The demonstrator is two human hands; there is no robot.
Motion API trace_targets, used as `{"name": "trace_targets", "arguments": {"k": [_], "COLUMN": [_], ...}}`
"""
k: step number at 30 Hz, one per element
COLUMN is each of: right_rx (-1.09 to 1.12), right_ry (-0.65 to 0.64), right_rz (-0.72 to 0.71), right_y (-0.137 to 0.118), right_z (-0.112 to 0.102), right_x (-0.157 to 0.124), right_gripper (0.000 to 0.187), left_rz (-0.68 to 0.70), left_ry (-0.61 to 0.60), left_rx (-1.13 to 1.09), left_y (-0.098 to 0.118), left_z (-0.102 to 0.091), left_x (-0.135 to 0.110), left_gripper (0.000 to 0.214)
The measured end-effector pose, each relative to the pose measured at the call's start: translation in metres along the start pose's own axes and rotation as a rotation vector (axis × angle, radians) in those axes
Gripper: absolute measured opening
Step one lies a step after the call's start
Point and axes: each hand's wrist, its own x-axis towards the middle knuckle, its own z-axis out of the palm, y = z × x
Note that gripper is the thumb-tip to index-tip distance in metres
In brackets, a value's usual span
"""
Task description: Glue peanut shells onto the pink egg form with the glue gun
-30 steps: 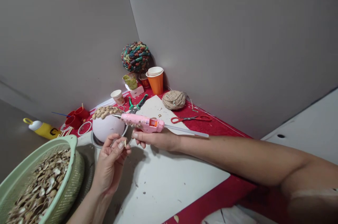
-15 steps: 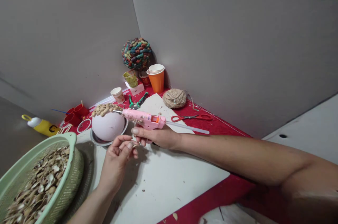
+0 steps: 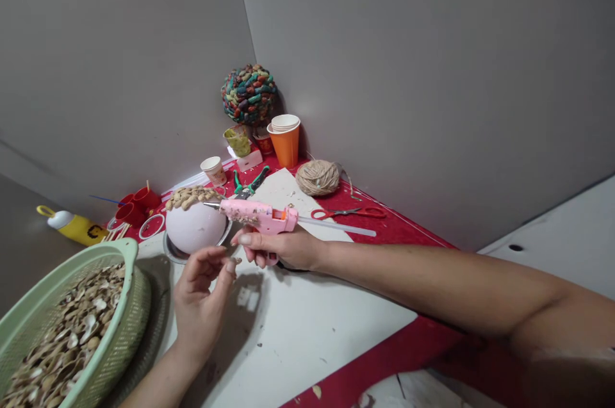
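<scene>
My right hand grips a pink glue gun with a clear glue stick out its back; the nozzle touches the top of a pale pink ball. Peanut shells are stuck across the ball's top, and the ball rests in a metal dish. My left hand sits just below the ball, fingers pinched on a small shell piece close to the gun's handle. A green basket full of loose shells stands at the lower left.
White board covers a red cloth. Behind lie green pliers, red scissors, a twine ball, stacked orange cups, a small paper cup, red cups, a yellow bottle and a painted shell ball.
My left hand has drifted slightly lower and its fingers have loosened around the shell piece. The glue gun shifted a little left and up against the ball.
</scene>
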Motion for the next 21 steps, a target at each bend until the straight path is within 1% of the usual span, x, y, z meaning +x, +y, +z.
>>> {"name": "trace_targets", "arguments": {"k": [5,9,11,15,18,21], "right_rx": [-0.004,-0.022,-0.024,0.006,0.040,0.095], "right_ry": [-0.089,-0.155,-0.171,-0.191,-0.179,-0.122], "right_rz": [0.047,0.068,0.067,0.098,0.101,0.077], "right_y": [0.001,0.002,0.002,-0.001,-0.004,-0.006], "right_z": [0.000,0.000,0.000,0.003,0.008,0.015], "right_x": [-0.004,-0.007,-0.008,-0.009,-0.011,-0.012], "right_gripper": [0.052,0.051,0.049,0.050,0.049,0.045], "left_rz": [0.104,0.196,0.259,0.389,0.378,0.336], "left_ry": [0.065,0.068,0.061,0.066,0.075,0.080], "left_rx": [0.061,0.101,0.115,0.117,0.128,0.144], "left_y": [0.002,0.003,0.002,-0.003,-0.004,-0.005], "left_z": [0.000,-0.002,-0.004,-0.008,-0.009,-0.009], "left_x": [0.000,0.003,0.003,0.002,0.000,-0.002], "left_gripper": [0.021,0.018,0.022,0.037,0.037,0.032]}}
